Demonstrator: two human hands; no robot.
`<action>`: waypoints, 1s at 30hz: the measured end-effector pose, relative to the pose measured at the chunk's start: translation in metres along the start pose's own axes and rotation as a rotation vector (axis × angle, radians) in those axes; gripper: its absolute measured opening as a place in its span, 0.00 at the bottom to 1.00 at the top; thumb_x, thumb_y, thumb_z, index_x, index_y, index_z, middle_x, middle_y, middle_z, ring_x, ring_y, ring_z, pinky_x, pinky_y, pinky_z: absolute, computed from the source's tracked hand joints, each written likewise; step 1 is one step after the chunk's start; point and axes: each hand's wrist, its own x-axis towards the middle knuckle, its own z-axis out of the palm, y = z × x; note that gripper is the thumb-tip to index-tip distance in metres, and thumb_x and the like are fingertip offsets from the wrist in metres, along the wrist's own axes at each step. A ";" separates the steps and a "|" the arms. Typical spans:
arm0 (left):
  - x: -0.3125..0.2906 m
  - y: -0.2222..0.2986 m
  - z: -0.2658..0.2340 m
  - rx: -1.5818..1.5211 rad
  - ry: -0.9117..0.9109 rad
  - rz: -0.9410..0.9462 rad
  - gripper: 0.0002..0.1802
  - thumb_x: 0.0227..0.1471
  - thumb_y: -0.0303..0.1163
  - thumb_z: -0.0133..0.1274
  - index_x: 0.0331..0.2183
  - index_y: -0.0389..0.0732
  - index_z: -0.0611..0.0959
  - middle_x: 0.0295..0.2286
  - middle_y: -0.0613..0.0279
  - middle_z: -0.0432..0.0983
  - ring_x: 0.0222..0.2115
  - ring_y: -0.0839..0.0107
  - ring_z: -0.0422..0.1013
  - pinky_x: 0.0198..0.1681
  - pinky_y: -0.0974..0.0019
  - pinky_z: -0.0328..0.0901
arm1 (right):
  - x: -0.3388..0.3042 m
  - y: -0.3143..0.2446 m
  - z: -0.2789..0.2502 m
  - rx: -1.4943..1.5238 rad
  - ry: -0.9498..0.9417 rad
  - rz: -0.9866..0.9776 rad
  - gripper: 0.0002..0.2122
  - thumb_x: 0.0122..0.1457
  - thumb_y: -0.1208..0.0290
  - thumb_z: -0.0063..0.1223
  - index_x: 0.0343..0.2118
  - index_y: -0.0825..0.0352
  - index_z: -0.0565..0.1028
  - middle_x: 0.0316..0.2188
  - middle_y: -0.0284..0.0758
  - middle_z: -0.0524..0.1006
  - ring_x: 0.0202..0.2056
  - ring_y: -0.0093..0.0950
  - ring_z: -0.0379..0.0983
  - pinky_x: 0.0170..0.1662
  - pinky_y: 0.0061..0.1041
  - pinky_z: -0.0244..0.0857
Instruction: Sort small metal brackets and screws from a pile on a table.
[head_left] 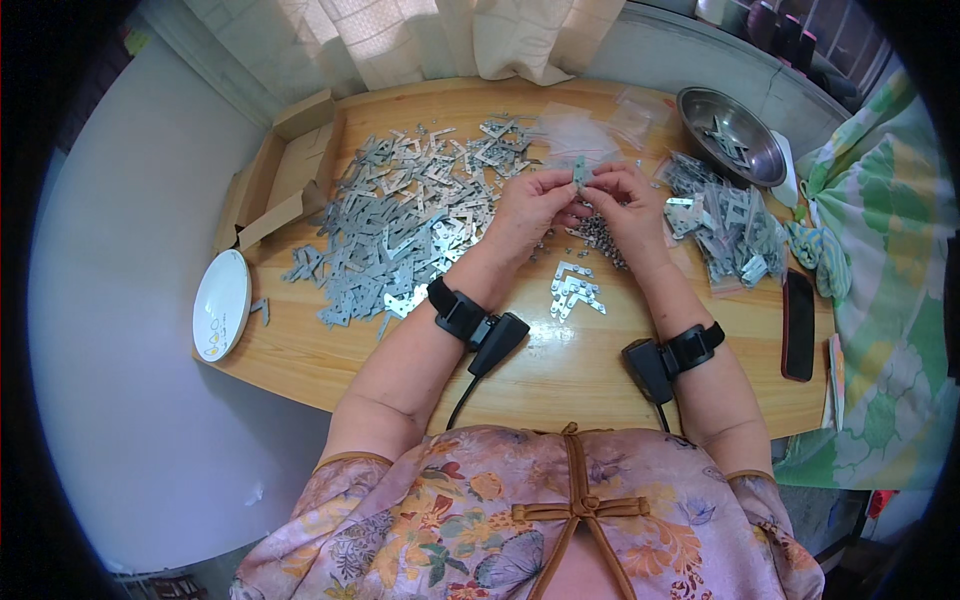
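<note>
Over the far middle of the table, my left hand (535,208) and my right hand (627,205) meet fingertip to fingertip. Both pinch a small flat metal bracket (580,170) with holes, which stands up between them; its lower part is hidden by my fingers. Beneath the hands lies a heap of small screws (598,238), partly covered by my right hand. Closer to me rest several L-shaped corner brackets (575,290), laid near one another. A large loose pile of grey metal corner brackets (400,230) spreads to the left of my left hand.
Filled clear bags (740,235) of brackets lie at the right, below a steel bowl (735,135) holding some brackets. Flat plastic bags (580,130) lie behind my hands. An open cardboard box (290,170), a white plate (222,305) and a phone (798,325) sit around the edges.
</note>
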 end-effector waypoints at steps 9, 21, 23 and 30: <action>-0.002 0.002 0.002 0.018 -0.012 0.032 0.14 0.51 0.27 0.46 0.41 0.36 0.74 0.32 0.61 0.75 0.28 0.75 0.73 0.29 0.77 0.68 | 0.002 -0.006 -0.002 0.624 -0.143 0.461 0.11 0.48 0.75 0.55 0.35 0.70 0.72 0.30 0.31 0.73 0.31 0.18 0.68 0.35 0.16 0.64; 0.000 0.001 0.002 -0.035 0.000 0.015 0.14 0.52 0.26 0.44 0.42 0.36 0.73 0.31 0.59 0.75 0.28 0.73 0.73 0.30 0.74 0.69 | 0.001 0.007 0.003 0.382 -0.084 0.253 0.11 0.47 0.77 0.55 0.35 0.69 0.72 0.30 0.30 0.73 0.31 0.17 0.68 0.34 0.16 0.64; 0.001 0.000 0.003 -0.017 -0.002 0.020 0.14 0.52 0.26 0.44 0.42 0.36 0.73 0.31 0.59 0.75 0.28 0.73 0.73 0.31 0.74 0.69 | 0.000 0.012 0.002 0.367 -0.076 0.228 0.10 0.47 0.77 0.56 0.34 0.69 0.72 0.29 0.30 0.73 0.30 0.17 0.67 0.33 0.15 0.63; -0.001 0.004 0.004 -0.011 -0.002 0.034 0.15 0.52 0.26 0.44 0.43 0.35 0.73 0.32 0.59 0.75 0.29 0.73 0.73 0.31 0.74 0.69 | 0.002 0.002 0.005 0.364 0.041 0.213 0.10 0.47 0.76 0.56 0.33 0.70 0.72 0.27 0.30 0.73 0.28 0.17 0.67 0.31 0.15 0.63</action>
